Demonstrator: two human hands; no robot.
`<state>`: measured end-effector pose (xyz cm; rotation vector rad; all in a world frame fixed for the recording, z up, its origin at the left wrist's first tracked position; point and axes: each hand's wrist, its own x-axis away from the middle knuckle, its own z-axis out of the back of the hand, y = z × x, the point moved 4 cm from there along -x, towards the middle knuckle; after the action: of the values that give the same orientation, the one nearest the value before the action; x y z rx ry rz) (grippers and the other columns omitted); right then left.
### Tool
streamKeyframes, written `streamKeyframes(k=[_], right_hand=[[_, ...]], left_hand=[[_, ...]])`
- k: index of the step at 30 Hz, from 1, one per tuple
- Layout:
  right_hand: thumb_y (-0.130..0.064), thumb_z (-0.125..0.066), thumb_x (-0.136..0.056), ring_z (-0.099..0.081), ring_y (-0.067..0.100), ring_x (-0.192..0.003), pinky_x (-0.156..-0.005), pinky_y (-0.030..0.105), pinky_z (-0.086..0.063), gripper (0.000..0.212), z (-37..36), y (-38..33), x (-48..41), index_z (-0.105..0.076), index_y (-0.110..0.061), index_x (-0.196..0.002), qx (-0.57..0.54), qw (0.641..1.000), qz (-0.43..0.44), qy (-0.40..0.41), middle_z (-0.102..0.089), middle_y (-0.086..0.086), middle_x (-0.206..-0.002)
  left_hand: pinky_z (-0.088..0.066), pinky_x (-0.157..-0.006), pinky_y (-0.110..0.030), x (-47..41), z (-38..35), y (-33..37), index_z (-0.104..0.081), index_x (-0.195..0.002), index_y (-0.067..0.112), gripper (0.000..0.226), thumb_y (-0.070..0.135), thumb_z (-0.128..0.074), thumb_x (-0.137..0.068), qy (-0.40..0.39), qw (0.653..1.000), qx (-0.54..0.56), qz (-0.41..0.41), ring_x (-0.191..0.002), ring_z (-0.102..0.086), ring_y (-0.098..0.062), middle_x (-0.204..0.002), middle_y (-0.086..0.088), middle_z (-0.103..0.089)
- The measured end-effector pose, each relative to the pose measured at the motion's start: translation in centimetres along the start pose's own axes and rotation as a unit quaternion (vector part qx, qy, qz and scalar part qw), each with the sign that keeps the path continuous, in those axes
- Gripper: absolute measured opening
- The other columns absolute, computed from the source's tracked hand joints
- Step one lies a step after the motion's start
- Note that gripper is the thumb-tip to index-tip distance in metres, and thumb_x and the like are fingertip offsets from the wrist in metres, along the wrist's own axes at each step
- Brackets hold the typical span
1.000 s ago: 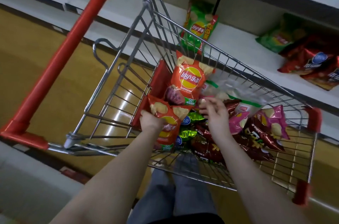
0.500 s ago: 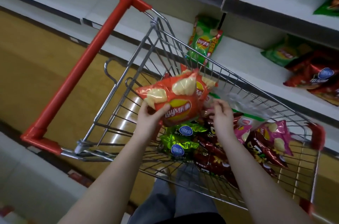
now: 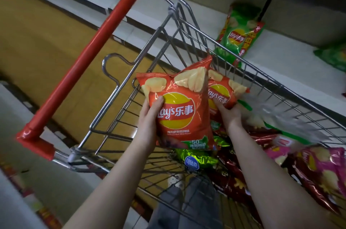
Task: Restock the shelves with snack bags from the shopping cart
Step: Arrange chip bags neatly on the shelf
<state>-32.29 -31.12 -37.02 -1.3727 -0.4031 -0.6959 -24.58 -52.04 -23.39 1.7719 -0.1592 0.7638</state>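
Two orange Lay's bags are held up over the shopping cart, one in each hand. The front orange bag is gripped by the left hand along its left edge, thumb pressed flat on the printed face, remaining fingers hidden behind the bag. The bag is held roughly upright, label facing the camera, its bottom edge clear of the pile below. The second orange bag is held just behind and to the right of the first, partly covered by it; it is clamped by the right hand from below, fingers curled onto its lower part, exact finger spread cannot be told. The two bags overlap in view; contact between them cannot be told.

Below the hands, more snack bags are seen lying in the cart basket: a green bag, dark red bags, pink bags. The red cart handle is seen at left, untouched. A green Lay's bag is lying on the white shelf beyond the cart's far rim. Grey trousers are visible through the wire floor
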Motion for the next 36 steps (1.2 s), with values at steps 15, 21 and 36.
streamKeyframes(k=[15, 21, 36], right_hand=[[-0.03, -0.078, -0.071, -0.061, 0.016, -0.103, -0.088, 0.03, -0.047, 0.063, 7.7, -9.5, 14.4, -0.046, -0.018, -0.123, -0.106, 0.978, 0.176, 0.036, -0.063, 0.0, -0.113], [-0.023, -0.076, -0.077, -0.061, 0.007, -0.096, -0.076, 0.016, -0.049, 0.062, 13.4, -11.6, 21.1, -0.041, -0.018, -0.128, -0.127, 0.953, 0.234, 0.143, -0.059, -0.005, -0.112], [-0.033, -0.077, -0.074, -0.053, 0.014, -0.105, -0.084, 0.029, -0.045, 0.085, 38.3, -5.2, 35.8, -0.025, -0.02, -0.14, -0.144, 0.897, 0.25, 0.334, -0.048, -0.003, -0.123]], left_hand=[[-0.059, -0.065, -0.033, 6.7, -5.0, 8.1, -0.054, -0.124, 0.011, 0.075, 0.053, -0.064, -0.064, -0.025, 0.998, -0.011, -0.057, -0.075, -0.073, -0.02, -0.086, -0.004, -0.075], [-0.057, -0.059, -0.025, 9.6, -8.1, 9.6, -0.05, -0.123, 0.018, 0.044, 0.042, -0.059, -0.086, -0.068, 0.993, -0.023, -0.094, -0.069, -0.071, -0.009, -0.091, 0.0, -0.07], [-0.057, -0.078, -0.035, 25.7, -26.2, 3.8, -0.049, -0.131, 0.018, 0.066, 0.051, -0.07, -0.078, -0.257, 0.954, -0.091, -0.127, -0.094, -0.07, -0.019, -0.114, -0.004, -0.068]])
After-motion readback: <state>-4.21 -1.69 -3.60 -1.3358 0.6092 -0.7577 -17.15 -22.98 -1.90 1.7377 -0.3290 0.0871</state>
